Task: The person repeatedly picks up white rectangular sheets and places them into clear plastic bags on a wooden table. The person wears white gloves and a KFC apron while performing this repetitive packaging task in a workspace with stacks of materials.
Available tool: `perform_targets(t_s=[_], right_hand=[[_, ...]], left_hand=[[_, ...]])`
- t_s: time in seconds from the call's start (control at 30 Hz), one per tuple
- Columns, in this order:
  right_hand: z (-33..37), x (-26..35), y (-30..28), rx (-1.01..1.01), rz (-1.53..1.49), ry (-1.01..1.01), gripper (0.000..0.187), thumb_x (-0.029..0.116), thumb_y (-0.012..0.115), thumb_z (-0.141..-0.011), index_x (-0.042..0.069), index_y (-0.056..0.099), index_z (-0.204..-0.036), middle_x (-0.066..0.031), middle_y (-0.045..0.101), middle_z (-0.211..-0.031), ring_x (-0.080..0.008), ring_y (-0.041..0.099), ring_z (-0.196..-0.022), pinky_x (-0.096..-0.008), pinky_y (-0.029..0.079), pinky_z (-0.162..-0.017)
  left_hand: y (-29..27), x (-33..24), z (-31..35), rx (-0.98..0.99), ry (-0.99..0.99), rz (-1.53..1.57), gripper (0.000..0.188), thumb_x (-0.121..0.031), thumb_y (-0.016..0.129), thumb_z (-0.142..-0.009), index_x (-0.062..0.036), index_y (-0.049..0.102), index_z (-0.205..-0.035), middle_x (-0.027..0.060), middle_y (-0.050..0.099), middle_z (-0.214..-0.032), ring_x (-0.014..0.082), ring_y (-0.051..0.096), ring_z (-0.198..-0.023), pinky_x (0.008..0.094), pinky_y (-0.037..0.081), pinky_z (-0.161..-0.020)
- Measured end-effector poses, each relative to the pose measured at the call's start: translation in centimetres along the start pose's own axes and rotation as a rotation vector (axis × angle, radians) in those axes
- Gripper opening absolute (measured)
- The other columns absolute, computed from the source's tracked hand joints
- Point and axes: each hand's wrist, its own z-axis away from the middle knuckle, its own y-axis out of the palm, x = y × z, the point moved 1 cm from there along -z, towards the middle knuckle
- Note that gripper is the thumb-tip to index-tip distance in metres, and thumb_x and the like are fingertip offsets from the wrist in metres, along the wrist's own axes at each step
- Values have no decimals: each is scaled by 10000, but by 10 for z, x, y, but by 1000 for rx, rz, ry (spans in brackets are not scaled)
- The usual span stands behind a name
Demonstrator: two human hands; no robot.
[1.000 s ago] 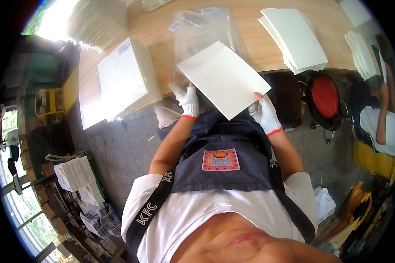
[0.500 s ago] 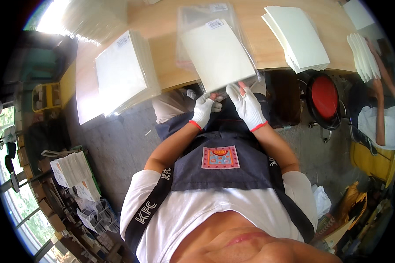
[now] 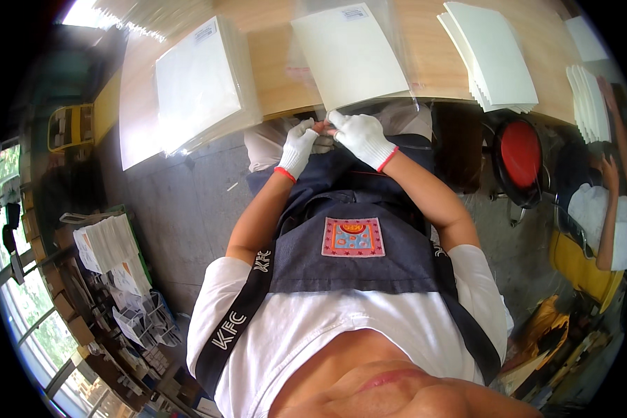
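A white sheet (image 3: pixel 348 52) lies inside a clear plastic bag (image 3: pixel 404 70) on the wooden table (image 3: pixel 272 83), straight ahead of me. Both my hands wear white gloves with red cuffs. My left hand (image 3: pixel 298 148) and my right hand (image 3: pixel 359 136) meet fingertip to fingertip at the bag's near edge, just over the table's front edge. Their fingers are pinched on the bag's open end. What lies between the fingertips is too small to tell.
A stack of bagged white sheets (image 3: pixel 198 83) lies on the table to the left. A stack of plain white sheets (image 3: pixel 494 59) lies to the right, another (image 3: pixel 592 97) farther right. A red stool (image 3: pixel 521 155) and a seated co-worker (image 3: pixel 606 209) are at the right.
A second ago my hands held the white sheet up by its two sides. The sheet now lies farther away in the bag on the table, and my hands have come together at its near edge.
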Motion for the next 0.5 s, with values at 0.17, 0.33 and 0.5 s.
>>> perform_targets(t_s=[0.17, 0.33, 0.5], right_hand=[[-11, 12, 6, 9, 208, -130, 138, 240, 528, -863, 114, 503, -915, -80, 630, -587, -246, 650, -537, -395, 484, -424], [31, -27, -19, 55, -1138, 251, 113, 86, 597, -818, 26, 541, -897, -108, 654, -761, -162, 648, -628, -283, 512, -539], [157, -182, -42, -1268, -1549, 734, 128, 138, 537, -905, 26, 565, -849, -76, 588, -788, -146, 553, -646, -260, 462, -520]], left_hand=[[-3, -1, 0, -25, -39, 4, 226, -149, 464, -944, 48, 537, -1025, 141, 655, -860, 215, 655, -659, 288, 561, -604], [-6, -4, 12, -81, -25, -57, 246, -204, 514, -943, 22, 588, -1005, 102, 671, -899, 134, 626, -661, 252, 533, -579], [-23, -10, 28, -66, 135, -346, 242, -201, 503, -951, 13, 607, -991, 83, 667, -867, 111, 606, -649, 223, 498, -582]])
